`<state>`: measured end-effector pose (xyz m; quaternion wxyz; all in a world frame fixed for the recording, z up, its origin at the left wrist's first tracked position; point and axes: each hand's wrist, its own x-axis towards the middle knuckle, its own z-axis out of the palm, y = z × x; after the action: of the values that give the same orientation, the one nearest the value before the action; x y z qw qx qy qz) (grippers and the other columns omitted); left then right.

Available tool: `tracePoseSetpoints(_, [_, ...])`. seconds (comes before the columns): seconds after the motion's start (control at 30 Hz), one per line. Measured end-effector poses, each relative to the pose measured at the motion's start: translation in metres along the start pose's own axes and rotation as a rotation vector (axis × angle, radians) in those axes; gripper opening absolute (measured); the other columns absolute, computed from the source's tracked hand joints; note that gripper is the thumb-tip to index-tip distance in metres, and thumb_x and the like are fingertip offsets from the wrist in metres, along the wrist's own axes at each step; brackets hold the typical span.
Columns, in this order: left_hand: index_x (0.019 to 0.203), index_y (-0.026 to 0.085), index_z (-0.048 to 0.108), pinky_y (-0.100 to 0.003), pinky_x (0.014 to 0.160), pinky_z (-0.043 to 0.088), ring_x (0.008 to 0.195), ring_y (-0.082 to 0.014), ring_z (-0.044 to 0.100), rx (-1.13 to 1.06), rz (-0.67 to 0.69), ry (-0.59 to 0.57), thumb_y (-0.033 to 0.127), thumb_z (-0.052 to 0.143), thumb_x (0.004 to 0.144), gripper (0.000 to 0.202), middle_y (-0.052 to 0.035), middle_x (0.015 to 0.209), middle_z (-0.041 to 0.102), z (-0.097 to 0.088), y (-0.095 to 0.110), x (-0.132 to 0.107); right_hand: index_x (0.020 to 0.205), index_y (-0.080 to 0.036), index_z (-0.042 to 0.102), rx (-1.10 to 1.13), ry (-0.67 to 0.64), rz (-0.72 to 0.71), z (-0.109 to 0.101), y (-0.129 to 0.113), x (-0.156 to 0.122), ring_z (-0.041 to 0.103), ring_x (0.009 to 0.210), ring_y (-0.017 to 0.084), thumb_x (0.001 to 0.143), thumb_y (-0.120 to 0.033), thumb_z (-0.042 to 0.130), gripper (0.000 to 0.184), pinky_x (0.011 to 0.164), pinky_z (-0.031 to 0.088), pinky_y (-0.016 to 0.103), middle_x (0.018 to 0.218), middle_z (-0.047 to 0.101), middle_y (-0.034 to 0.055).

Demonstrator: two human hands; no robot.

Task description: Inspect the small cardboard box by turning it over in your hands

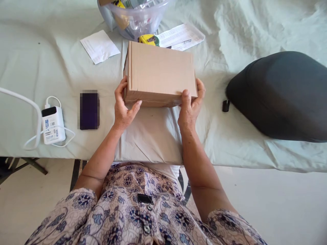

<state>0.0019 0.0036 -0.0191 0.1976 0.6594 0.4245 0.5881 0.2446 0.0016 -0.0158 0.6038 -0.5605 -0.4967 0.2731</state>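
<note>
A brown cardboard box (160, 69) is held between my two hands over the middle of the cloth-covered table. My left hand (123, 107) grips its left side, thumb along the near lower edge and fingers round the side. At the right corner, my right hand (191, 105) is closed on the box, its thumb on the near top edge. Just behind the box lies a yellow and black tape measure (148, 39), partly covered by it. A pen (181, 43) rests beside that on a white printed sheet (190, 34).
At the back stands a clear plastic tub (143, 20) filled with mixed items. A folded white paper (100, 47) lies left of it. To the left are a white power bank (53, 124) with cables and a dark, blurred rectangle (89, 110). A large black bag-like object (281, 97) and a small black cap (226, 105) sit right.
</note>
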Motion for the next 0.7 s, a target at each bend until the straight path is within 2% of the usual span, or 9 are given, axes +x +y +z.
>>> tracePoseSetpoints(0.13, [0.144,0.032,0.04,-0.055,0.128,0.042,0.154,-0.0349,0.049,0.042,0.0,0.023,0.08,0.07,0.084,0.083,-0.0145,0.161,0.047,0.001,0.004,-0.004,0.136,-0.028,0.054,0.006,0.113,-0.005,0.007,0.0,-0.005,0.062,0.134,0.031,0.084,-0.075,0.066,0.071,0.114,0.054,0.062,0.135,0.062,0.0091])
tracePoseSetpoints(0.27, [0.137,0.029,0.039,-0.053,0.116,0.051,0.133,-0.032,0.062,0.082,-0.072,0.117,0.085,0.072,0.078,0.088,-0.0118,0.137,0.058,0.0,0.005,-0.008,0.135,-0.029,0.053,-0.022,0.072,-0.004,0.013,-0.009,-0.014,0.061,0.133,0.032,0.076,-0.069,0.078,0.075,0.112,0.056,0.062,0.134,0.06,0.0091])
tracePoseSetpoints(0.37, [0.133,0.028,0.039,-0.05,0.108,0.055,0.123,-0.0297,0.064,0.115,-0.1,0.21,0.086,0.071,0.078,0.087,-0.0095,0.128,0.057,-0.001,0.006,-0.009,0.133,-0.028,0.054,-0.057,0.043,-0.007,0.015,-0.017,-0.02,0.057,0.137,0.032,0.073,-0.065,0.083,0.076,0.121,0.049,0.064,0.136,0.059,0.0098])
tracePoseSetpoints(0.47, [0.135,0.027,0.037,-0.051,0.112,0.053,0.128,-0.0311,0.062,0.168,-0.109,0.238,0.081,0.076,0.078,0.087,-0.0106,0.132,0.055,0.001,0.01,-0.007,0.136,-0.027,0.053,-0.07,0.034,-0.024,0.016,-0.023,-0.022,0.05,0.149,0.034,0.073,-0.066,0.084,0.081,0.128,0.039,0.07,0.145,0.055,0.0105])
tracePoseSetpoints(0.57, [0.142,0.028,0.034,-0.053,0.12,0.047,0.137,-0.0331,0.058,0.16,-0.116,0.202,0.075,0.079,0.08,0.09,-0.0128,0.14,0.054,0.005,0.016,-0.009,0.146,-0.03,0.049,-0.091,0.033,-0.077,0.016,-0.026,-0.022,0.04,0.159,0.035,0.073,-0.066,0.085,0.089,0.131,0.032,0.072,0.159,0.048,0.0109])
tracePoseSetpoints(0.7, [0.145,0.028,0.03,-0.053,0.123,0.044,0.142,-0.0348,0.054,0.165,-0.118,0.182,0.076,0.08,0.077,0.097,-0.0144,0.145,0.051,0.011,0.022,-0.015,0.154,-0.028,0.044,-0.263,0.003,-0.203,0.018,-0.022,-0.021,0.029,0.165,0.038,0.073,-0.075,0.08,0.101,0.131,0.026,0.076,0.165,0.043,0.015])
